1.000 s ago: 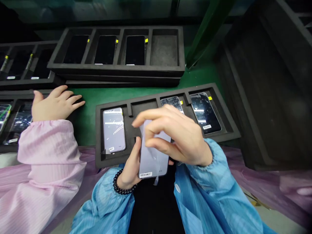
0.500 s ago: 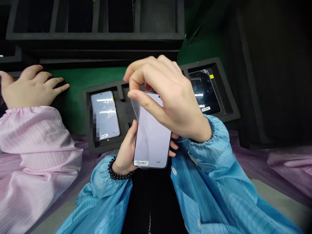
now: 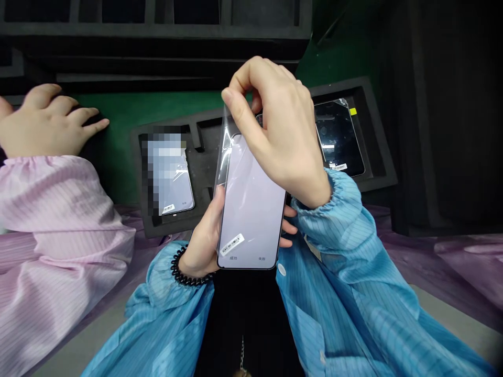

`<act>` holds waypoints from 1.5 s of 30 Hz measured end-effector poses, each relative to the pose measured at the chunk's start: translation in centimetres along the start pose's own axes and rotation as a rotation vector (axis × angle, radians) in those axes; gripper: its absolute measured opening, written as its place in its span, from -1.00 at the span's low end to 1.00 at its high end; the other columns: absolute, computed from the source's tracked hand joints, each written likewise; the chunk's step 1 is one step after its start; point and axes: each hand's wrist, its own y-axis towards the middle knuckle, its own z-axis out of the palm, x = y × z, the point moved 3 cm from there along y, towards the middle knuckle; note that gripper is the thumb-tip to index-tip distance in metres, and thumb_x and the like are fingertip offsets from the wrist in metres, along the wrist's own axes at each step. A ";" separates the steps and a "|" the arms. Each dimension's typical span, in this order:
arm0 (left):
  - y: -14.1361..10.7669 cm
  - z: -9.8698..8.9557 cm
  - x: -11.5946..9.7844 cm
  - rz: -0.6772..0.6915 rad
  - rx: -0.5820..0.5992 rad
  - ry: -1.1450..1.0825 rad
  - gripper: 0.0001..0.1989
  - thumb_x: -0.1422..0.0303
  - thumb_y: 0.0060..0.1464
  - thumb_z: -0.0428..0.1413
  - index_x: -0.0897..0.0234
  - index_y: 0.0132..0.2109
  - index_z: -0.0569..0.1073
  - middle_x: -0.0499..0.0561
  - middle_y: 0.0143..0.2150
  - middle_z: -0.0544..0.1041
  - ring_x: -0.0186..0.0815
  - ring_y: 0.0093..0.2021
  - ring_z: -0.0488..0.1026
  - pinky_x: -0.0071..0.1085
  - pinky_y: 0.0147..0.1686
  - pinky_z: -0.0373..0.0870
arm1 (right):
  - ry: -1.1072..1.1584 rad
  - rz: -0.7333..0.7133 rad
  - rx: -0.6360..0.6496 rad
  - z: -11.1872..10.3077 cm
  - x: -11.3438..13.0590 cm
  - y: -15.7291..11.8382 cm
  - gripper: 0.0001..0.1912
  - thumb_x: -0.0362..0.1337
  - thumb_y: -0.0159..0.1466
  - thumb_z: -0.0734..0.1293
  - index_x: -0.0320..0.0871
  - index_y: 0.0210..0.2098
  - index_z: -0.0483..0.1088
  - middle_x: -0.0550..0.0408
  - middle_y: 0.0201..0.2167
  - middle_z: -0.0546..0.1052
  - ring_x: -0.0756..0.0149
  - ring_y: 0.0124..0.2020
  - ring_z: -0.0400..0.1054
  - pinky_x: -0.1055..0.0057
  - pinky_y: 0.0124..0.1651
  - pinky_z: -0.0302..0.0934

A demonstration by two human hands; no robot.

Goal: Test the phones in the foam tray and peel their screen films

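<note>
A smartphone (image 3: 255, 214) with a lit pale screen rests upright in my left hand (image 3: 204, 241), whose thumb lies along its left edge and fingers wrap round the right. Over the phone's top, my right hand (image 3: 279, 120) pinches a clear protective film (image 3: 223, 152) between thumb and fingers. The film is lifted and tilted off the screen, carrying a small white barcode label (image 3: 232, 244) near its lower end. Behind my hands lies a dark foam tray (image 3: 165, 226). It holds a lit phone (image 3: 175, 178) on the left and a dark-screened phone (image 3: 340, 136) on the right.
At the back stands a larger dark tray (image 3: 157, 31) with several compartments, some holding dark flat items. A co-worker's hand (image 3: 51, 123) in a pink sleeve is at the left. A tall dark block (image 3: 440, 120) stands right. The green work surface (image 3: 129, 107) shows between them.
My right hand has moved upward, pulling the film farther up and off the screen; the label has shifted up and tilted. The view has shifted slightly. My left hand keeps its hold.
</note>
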 end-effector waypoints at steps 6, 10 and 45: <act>0.1 0.0 0.1 -0.013 0.008 -0.020 -0.19 -0.20 0.26 -0.29 0.37 0.14 0.49 0.23 0.07 0.58 -0.06 -0.01 0.59 -0.16 0.03 0.55 | -0.001 -0.064 -0.136 -0.1 -0.4 -0.1 -0.82 -0.27 0.40 0.33 -0.08 -0.37 0.34 0.24 -0.37 0.51 0.35 -0.32 0.35 0.26 -0.19 0.18; -0.1 -0.4 -0.3 0.048 -0.027 -0.059 -0.20 -0.19 0.27 -0.27 0.39 0.15 0.47 0.25 0.07 0.58 -0.04 -0.02 0.59 -0.10 0.05 0.55 | 0.042 -0.227 -0.116 -2.7 -0.1 -1.6 -0.83 -0.32 0.47 0.20 -0.17 -0.12 0.43 0.05 -0.12 0.58 0.31 -0.11 0.44 0.27 0.04 0.28; -0.3 -0.9 -0.8 0.099 -0.032 -0.084 -0.23 -0.12 0.31 -0.37 0.29 0.12 0.51 0.17 -0.02 0.62 -0.10 -0.02 0.59 -0.13 0.01 0.57 | 0.404 -0.154 -0.094 -5.2 2.3 -2.3 -0.89 -0.38 0.43 0.24 -0.08 -0.25 0.29 0.15 -0.20 0.54 0.40 -0.28 0.55 0.45 -0.37 0.45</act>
